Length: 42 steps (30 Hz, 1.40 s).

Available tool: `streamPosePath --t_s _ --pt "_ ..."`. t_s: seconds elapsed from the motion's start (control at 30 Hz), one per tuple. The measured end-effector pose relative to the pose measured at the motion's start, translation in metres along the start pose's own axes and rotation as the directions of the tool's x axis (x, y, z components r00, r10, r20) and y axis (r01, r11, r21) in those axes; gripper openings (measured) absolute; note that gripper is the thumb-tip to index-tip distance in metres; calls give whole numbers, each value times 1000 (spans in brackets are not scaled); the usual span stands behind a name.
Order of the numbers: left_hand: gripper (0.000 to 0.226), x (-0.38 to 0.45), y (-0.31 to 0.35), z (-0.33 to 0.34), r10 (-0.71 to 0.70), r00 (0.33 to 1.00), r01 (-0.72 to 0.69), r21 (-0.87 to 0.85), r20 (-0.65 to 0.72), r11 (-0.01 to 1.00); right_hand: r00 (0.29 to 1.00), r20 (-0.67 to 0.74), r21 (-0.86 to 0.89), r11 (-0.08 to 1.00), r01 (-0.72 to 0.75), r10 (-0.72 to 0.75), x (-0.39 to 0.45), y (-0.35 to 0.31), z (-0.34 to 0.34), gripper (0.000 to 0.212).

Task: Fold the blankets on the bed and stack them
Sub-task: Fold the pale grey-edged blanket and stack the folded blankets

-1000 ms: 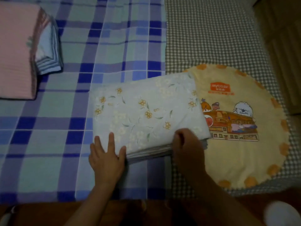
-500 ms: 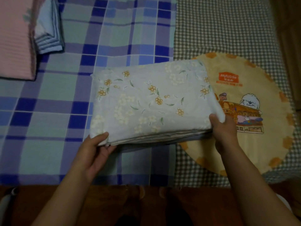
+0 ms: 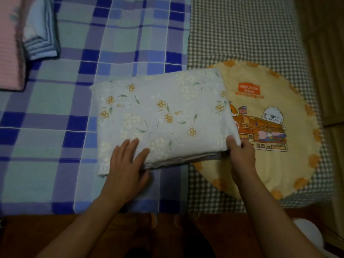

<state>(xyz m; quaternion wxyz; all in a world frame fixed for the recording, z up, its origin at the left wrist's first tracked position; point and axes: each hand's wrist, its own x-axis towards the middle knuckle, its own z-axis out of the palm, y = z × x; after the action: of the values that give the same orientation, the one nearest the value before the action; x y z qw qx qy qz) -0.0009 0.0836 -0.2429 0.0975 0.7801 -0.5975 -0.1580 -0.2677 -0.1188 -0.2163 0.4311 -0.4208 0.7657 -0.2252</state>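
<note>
Folded already: one floral blanket, a flat multi-layer rectangle lying across the seam between the blue plaid sheet and the small-check sheet, its right end overlapping the round yellow cartoon mat. Also done, at far left: a stack holding one pink ribbed blanket with one blue-and-white striped blanket tucked against it; which lies on which, hard to tell from this angle.

Left hand laid flat on the near-left corner of the floral blanket, fingers straight, pressing rather than gripping. Right hand pinching the near-right corner, thumb on top, fingers curled underneath.

Probably left to do: lifting the floral blanket and setting it on the far-left stack. No loose, unfolded blanket visible anywhere in view.

Count: three blankets, two sheets, one round mat, two hands.
</note>
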Motion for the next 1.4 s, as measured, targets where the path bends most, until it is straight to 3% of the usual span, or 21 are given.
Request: streamPosePath --t_s 0.1,0.17,0.23,0.3,0.37,0.4,0.47,0.5,0.6,0.73,0.77,0.8,0.87,0.9,0.93,1.0,1.1,1.2,1.3,1.33,1.4 --pt "35 0 -14 4 69 993 -82 135 98 987 989 -3 51 987 -151 151 4 13 -5 20" --pt "33 -2 -19 4 145 976 -176 191 163 966 989 -26 -131 980 -148 146 1 15 -3 23" --pt "30 -1 -18 5 209 954 -255 218 213 942 987 -131 -390 920 34 -92 0 2 6 42" --pt "28 6 -16 6 217 951 -266 226 222 937 848 -148 -556 752 353 -508 -14 -28 28 57" --pt "24 16 -16 7 208 945 -264 208 253 942 621 128 -583 448 678 -773 -33 -58 66 57" --pt "25 19 -19 7 212 938 -273 206 275 940 528 317 -562 292 774 -788 -37 -64 86 58" --pt "25 22 -26 8 235 918 -304 185 319 935 450 578 -568 61 821 -681 -14 -54 107 62" --pt "26 21 -28 7 231 908 -302 165 351 939 479 615 -604 17 797 -627 9 -43 107 65" --pt "37 19 -22 6 170 861 -280 168 480 945 630 559 -725 51 687 -540 59 -12 98 73" --pt "44 62 21 -28 -106 654 -137 254 749 957 606 571 -709 40 704 -554 57 -13 107 75" --pt "36 82 37 -35 -118 675 -99 249 728 964 598 567 -709 34 704 -567 58 -13 107 75" --pt "29 102 51 -36 -103 773 -49 221 626 974 595 562 -712 31 702 -574 60 -12 106 76" --pt "28 138 78 -29 -24 985 8 89 171 996 593 558 -711 33 702 -580 60 -11 104 75" --pt "36 151 86 -19 11 1000 -12 63 5 998 586 557 -709 31 705 -589 59 -8 104 74" --pt "47 159 89 -7 51 998 -48 109 -26 993 578 553 -704 33 709 -600 60 -7 104 73" --pt "62 152 68 18 66 992 -93 271 108 958 582 555 -691 60 721 -595 67 -4 100 72" --pt "67 109 13 40 -147 985 118 276 87 954 615 562 -710 59 702 -553 80 -2 84 71" --pt "71 71 -17 33 -431 900 410 214 59 887 647 559 -721 82 688 -518 79 -9 82 70" --pt "71 84 -7 7 -431 902 430 174 -33 886 693 410 -743 224 631 -592 56 -44 98 65" --pt "68 102 3 -1 -355 931 365 158 -90 918 658 397 -711 238 661 -640 44 -60 112 62" --pt "63 151 20 -9 -179 968 208 163 -178 964 502 479 -620 127 774 -720 24 -87 149 59"
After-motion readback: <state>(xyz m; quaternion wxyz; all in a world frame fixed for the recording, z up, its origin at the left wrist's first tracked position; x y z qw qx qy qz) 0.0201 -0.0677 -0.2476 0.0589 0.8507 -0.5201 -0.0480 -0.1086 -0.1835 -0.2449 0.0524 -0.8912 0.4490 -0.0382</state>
